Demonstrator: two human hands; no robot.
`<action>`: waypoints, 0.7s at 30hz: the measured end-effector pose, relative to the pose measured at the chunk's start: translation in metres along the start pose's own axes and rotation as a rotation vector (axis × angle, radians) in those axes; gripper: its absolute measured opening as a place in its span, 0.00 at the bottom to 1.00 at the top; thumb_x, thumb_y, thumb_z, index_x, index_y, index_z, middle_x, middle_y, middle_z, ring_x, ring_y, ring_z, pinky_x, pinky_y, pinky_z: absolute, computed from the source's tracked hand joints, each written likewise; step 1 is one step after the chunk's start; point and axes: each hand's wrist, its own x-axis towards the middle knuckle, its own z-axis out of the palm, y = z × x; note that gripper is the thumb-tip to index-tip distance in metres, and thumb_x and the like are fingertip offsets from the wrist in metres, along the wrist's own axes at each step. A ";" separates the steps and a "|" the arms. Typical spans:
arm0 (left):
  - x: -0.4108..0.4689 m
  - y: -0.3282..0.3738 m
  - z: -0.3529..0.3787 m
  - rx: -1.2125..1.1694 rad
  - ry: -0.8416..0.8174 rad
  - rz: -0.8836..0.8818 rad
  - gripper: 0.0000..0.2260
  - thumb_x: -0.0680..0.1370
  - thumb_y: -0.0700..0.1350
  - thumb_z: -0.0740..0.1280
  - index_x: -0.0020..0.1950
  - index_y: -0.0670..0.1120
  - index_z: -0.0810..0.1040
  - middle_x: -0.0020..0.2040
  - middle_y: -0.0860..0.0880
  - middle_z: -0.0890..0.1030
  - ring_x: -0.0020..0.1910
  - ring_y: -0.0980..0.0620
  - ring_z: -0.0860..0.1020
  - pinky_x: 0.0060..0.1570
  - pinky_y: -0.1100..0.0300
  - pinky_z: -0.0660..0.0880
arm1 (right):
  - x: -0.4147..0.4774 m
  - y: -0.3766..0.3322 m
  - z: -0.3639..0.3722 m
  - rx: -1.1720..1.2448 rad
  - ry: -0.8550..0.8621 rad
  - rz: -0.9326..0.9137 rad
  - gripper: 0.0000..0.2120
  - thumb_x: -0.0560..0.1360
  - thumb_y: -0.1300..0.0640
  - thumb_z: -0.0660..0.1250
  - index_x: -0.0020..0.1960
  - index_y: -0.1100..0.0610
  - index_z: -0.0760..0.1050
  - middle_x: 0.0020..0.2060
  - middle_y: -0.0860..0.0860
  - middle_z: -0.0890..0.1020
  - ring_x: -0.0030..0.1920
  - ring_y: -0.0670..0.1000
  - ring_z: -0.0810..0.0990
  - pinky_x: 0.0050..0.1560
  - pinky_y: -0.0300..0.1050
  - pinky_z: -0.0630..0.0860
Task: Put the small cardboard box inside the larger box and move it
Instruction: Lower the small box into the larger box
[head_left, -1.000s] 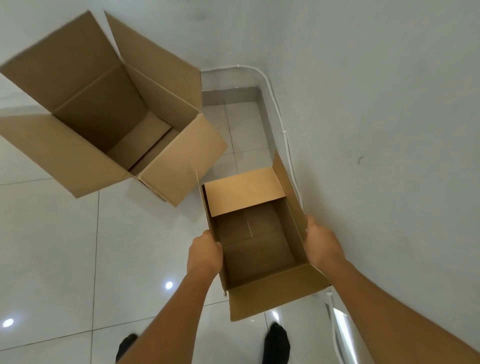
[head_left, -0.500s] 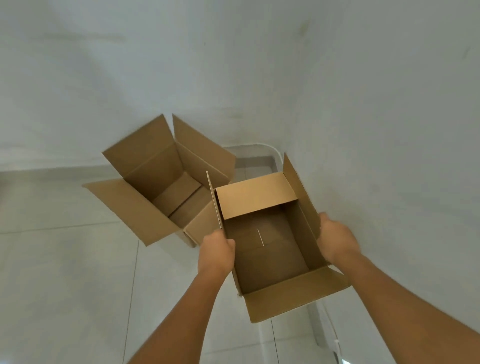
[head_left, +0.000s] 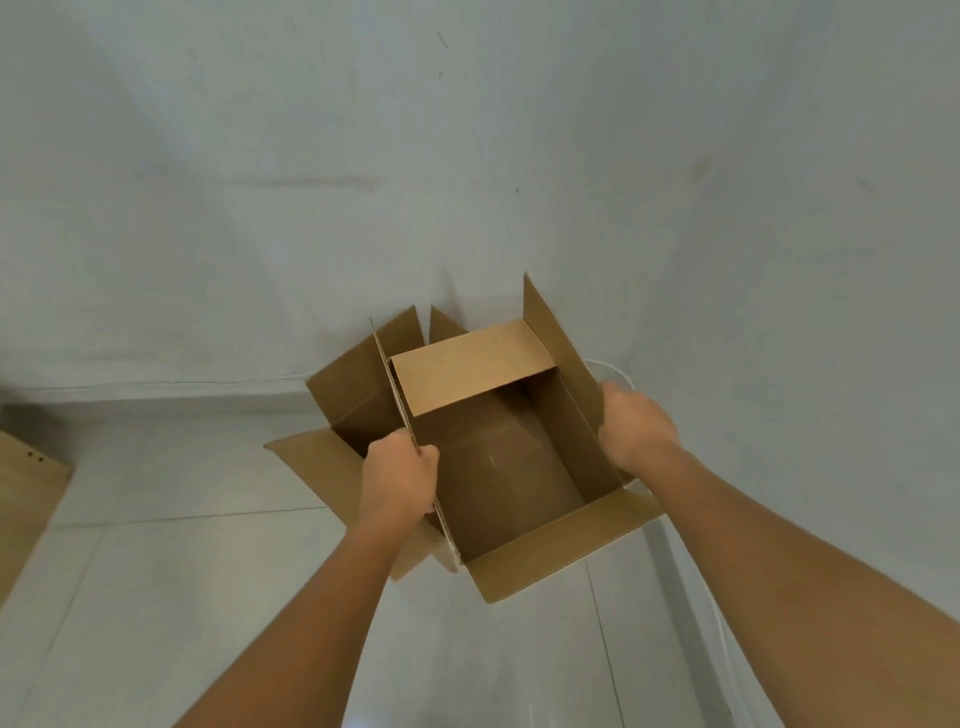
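I hold the small open cardboard box (head_left: 498, 467) in the air, its flaps up and its inside empty. My left hand (head_left: 397, 480) grips its left wall and flap. My right hand (head_left: 636, 428) grips its right wall. The larger open box (head_left: 353, 400) stands on the floor by the wall, behind and below the small one. The small box covers most of it; only its left flaps and part of its inside show.
White walls meet in a corner just behind the boxes. The floor is pale glossy tile (head_left: 156, 571). A flat brown cardboard or wooden piece (head_left: 26, 493) lies at the left edge. A white cable (head_left: 618, 369) runs along the wall base at the right.
The small box has travelled left and forward in both hands, and it now overlaps the larger box. The view has tilted up, showing more wall.
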 end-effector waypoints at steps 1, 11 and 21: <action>0.011 -0.002 -0.004 0.001 0.004 -0.003 0.16 0.81 0.40 0.60 0.32 0.49 0.68 0.31 0.50 0.75 0.25 0.54 0.78 0.25 0.66 0.70 | 0.010 -0.009 0.002 0.003 0.002 -0.014 0.20 0.77 0.68 0.59 0.68 0.59 0.65 0.52 0.60 0.81 0.50 0.59 0.81 0.43 0.48 0.75; 0.122 -0.026 0.015 -0.026 0.071 -0.133 0.10 0.81 0.40 0.60 0.40 0.46 0.74 0.36 0.49 0.77 0.27 0.52 0.79 0.25 0.66 0.70 | 0.148 -0.052 0.052 -0.044 -0.072 -0.161 0.19 0.78 0.66 0.58 0.68 0.59 0.65 0.53 0.61 0.81 0.52 0.61 0.80 0.47 0.52 0.77; 0.190 -0.071 0.063 0.011 0.053 -0.299 0.07 0.81 0.40 0.58 0.48 0.41 0.76 0.43 0.42 0.81 0.28 0.50 0.81 0.26 0.65 0.71 | 0.233 -0.069 0.126 -0.048 -0.140 -0.256 0.17 0.78 0.67 0.57 0.66 0.60 0.66 0.52 0.61 0.81 0.50 0.62 0.80 0.44 0.52 0.75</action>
